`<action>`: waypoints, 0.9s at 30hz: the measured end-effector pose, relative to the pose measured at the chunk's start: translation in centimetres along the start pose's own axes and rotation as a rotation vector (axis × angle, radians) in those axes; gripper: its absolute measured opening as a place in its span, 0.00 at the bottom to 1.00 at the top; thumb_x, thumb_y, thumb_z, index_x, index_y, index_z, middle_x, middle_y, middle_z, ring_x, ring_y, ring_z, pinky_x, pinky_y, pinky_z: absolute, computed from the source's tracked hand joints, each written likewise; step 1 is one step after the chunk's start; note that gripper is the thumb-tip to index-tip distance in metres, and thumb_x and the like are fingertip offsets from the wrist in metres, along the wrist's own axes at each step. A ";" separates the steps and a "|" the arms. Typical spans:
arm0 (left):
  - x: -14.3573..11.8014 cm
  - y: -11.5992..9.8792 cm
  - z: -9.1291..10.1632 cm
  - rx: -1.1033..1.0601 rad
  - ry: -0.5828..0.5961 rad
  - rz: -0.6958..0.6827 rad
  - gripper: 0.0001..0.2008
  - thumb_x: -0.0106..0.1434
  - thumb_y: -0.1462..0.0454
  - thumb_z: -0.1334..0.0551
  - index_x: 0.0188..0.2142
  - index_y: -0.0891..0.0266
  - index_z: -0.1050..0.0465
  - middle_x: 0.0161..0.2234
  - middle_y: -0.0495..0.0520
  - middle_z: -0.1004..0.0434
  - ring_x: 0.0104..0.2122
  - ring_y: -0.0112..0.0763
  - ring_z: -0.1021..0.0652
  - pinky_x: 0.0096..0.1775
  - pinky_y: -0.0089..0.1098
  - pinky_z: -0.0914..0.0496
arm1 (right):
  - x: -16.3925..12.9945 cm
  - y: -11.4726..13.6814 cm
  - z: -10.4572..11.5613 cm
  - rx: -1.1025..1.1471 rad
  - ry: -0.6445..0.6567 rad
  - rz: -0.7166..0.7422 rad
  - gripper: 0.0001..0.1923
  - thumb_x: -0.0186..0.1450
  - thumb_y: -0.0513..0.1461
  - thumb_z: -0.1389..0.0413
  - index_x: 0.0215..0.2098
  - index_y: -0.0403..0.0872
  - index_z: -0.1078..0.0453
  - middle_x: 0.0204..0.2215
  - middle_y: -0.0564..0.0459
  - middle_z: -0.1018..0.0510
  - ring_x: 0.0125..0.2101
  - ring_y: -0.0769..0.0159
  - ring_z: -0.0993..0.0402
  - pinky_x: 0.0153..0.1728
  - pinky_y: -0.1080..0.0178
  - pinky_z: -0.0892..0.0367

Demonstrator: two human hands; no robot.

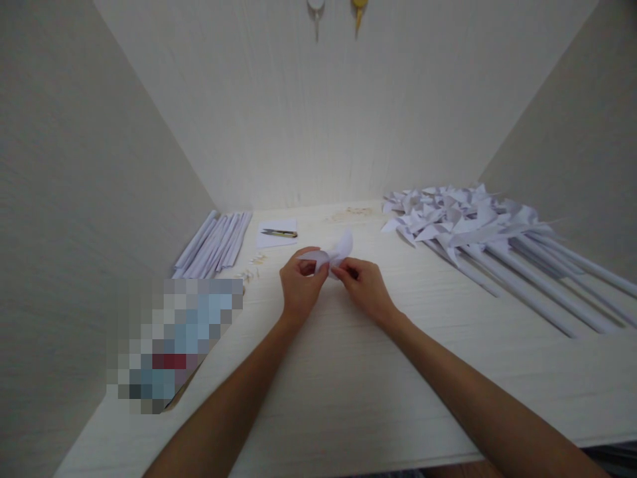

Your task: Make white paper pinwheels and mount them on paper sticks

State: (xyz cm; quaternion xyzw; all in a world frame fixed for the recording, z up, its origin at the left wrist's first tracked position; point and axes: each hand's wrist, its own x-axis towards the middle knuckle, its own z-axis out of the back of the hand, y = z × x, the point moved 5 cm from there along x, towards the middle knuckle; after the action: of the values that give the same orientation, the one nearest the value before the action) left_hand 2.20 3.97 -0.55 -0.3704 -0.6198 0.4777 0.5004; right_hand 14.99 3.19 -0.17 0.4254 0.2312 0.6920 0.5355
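- The pale wooden table (348,372) fills the lower part of the view, boxed in by light panels at the left, back and right.
- A pile of finished white paper pinwheels (462,222) lies at the right rear, their long white sticks (542,285) fanning out toward the right edge.
- A blurred, pixelated patch (174,342) sits at the left edge of the table; what it covers cannot be told.
- A row of rolled white paper tubes (213,242) lies side by side at the left rear.
- The left hand (298,289) and the right hand (365,289) meet over the middle of the table, forearms reaching in from the near edge.
- A small white sheet (277,234) lies just right of the tubes, with a dark, yellow-handled tool (279,233) resting on it.
- The folded white paper piece (332,253) sits between the two hands, near the table's centre, its petals rising above the fingers.
- The left hand pinches the piece's left side with thumb and fingertips closed on it; the right hand pinches its right side in the same narrow grip.
- Tiny pale bits (253,265) lie scattered just left of the left hand.
- Two hooks, one white and one yellow (358,10), hang on the back panel.
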 end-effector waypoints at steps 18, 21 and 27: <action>0.0 -0.1 0.1 0.117 0.031 -0.117 0.14 0.45 0.67 0.36 0.34 0.64 0.29 0.24 0.50 0.24 0.24 0.28 0.23 0.29 0.27 0.28 | 0.5 -1.6 -0.8 0.321 0.152 -0.185 0.14 0.56 0.43 0.51 0.16 0.46 0.41 0.11 0.61 0.44 0.14 0.74 0.51 0.18 0.67 0.53; -0.1 -0.2 0.1 0.139 0.038 -0.106 0.15 0.45 0.67 0.36 0.35 0.63 0.29 0.24 0.50 0.24 0.23 0.28 0.23 0.28 0.27 0.28 | 0.2 -0.4 0.2 0.031 0.011 -0.014 0.12 0.56 0.40 0.49 0.16 0.46 0.41 0.14 0.58 0.39 0.17 0.72 0.47 0.21 0.66 0.51; 0.1 -0.1 0.2 0.053 0.006 -0.026 0.16 0.43 0.68 0.35 0.35 0.64 0.30 0.22 0.48 0.25 0.22 0.28 0.24 0.26 0.25 0.29 | -0.2 0.2 0.1 -0.071 -0.015 0.050 0.13 0.58 0.38 0.50 0.17 0.46 0.43 0.15 0.57 0.38 0.19 0.71 0.46 0.23 0.66 0.51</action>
State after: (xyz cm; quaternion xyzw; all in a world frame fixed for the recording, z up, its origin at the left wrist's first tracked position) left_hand 2.01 3.94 -0.42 -0.3502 -0.6102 0.4863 0.5181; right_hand 14.97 2.87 0.01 0.4170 0.1917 0.7095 0.5348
